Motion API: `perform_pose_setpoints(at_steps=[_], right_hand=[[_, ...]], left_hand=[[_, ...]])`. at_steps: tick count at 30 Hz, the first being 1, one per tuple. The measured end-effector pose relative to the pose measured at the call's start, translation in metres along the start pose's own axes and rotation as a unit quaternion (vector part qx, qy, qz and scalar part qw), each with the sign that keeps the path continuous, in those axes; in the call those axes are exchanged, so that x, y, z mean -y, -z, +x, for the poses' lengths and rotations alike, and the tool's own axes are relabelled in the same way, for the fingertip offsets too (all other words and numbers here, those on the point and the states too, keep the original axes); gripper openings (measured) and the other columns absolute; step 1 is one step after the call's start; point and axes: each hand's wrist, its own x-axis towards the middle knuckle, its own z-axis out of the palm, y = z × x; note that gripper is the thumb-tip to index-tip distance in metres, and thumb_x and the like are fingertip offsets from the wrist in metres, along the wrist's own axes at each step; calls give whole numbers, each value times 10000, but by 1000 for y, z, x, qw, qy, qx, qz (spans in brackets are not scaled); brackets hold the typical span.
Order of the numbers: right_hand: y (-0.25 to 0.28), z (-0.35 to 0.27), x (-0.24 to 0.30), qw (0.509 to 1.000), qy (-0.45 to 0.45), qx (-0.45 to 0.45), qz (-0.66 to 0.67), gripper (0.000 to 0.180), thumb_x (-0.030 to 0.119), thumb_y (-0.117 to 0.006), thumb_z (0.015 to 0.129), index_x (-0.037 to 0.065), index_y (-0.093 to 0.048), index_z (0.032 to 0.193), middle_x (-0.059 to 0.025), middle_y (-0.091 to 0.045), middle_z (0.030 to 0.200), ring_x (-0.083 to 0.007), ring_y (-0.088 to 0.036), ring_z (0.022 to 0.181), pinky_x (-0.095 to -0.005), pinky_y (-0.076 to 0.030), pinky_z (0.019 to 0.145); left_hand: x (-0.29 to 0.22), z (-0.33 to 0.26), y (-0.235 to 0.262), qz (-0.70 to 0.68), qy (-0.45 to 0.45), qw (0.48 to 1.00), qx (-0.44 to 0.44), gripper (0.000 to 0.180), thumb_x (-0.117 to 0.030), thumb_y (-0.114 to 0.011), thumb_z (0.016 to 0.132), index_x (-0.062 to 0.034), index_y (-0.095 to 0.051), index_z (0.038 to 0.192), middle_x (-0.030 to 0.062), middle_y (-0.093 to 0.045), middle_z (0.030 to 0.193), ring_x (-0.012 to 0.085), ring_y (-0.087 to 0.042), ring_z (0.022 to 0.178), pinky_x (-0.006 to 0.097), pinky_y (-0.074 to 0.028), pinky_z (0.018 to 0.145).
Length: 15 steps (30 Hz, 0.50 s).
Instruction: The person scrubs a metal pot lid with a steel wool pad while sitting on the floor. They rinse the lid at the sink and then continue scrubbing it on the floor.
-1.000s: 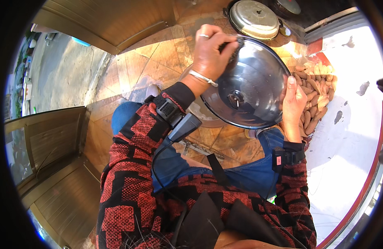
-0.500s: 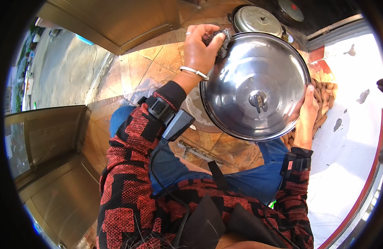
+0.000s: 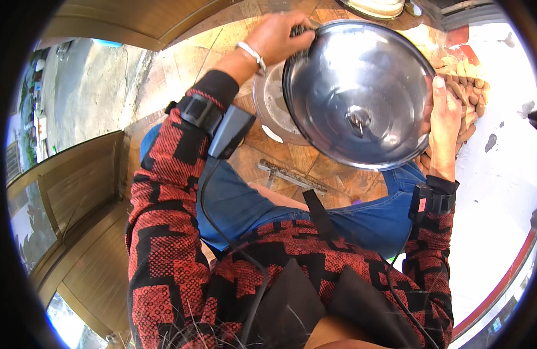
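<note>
A large round shiny metal pot lid (image 3: 361, 75) with a small handle at its middle is held tilted in front of me, above my knees. My right hand (image 3: 446, 110) grips its right rim, thumb lying on the upper face and the other fingers out of sight beneath. At the upper left rim, my left hand (image 3: 278, 39) is closed on a steel wool scourer (image 3: 300, 29), pressed to or right beside the edge. Most of the scourer is hidden by the fingers, and the hand is slightly blurred.
Partly under the lid is a pale round basin (image 3: 268, 104) on the tiled floor. Brown tubers (image 3: 469, 87) are heaped on the right by a white wall (image 3: 495, 192). A metal pot (image 3: 376, 7) shows at the top edge; brown door panels (image 3: 77, 180) stand left. A dirty metal strip (image 3: 292, 176) lies between my legs.
The lid sits higher in view and its tilt has changed. My left hand has moved with the scourer a little along the upper left rim. The view has shifted, cutting off the far pot.
</note>
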Motion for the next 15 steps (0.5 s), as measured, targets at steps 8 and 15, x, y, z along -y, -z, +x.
perform_pose_setpoints(at_steps=[8,15], right_hand=[[10,-2,8,993,-96,-61,-20,509,411,-532,1024,-62,-687,1127,-103,-701,974,-152,-622,890,-274,-476,796],[6,-2,4,974,-145,-64,162,497,404,-514,1035,-39,-644,1218,-119,-684,1123,-163,-638,985,-274,-506,832]], left_hand=[[14,-39,-19,-188,220,957,-7,197,-209,-692,908,-25,-685,979,18,-673,813,78,-595,728,249,-498,679],[20,-66,-50,-373,311,863,-136,116,-141,-687,905,-27,-665,901,23,-667,774,101,-602,639,254,-492,609]])
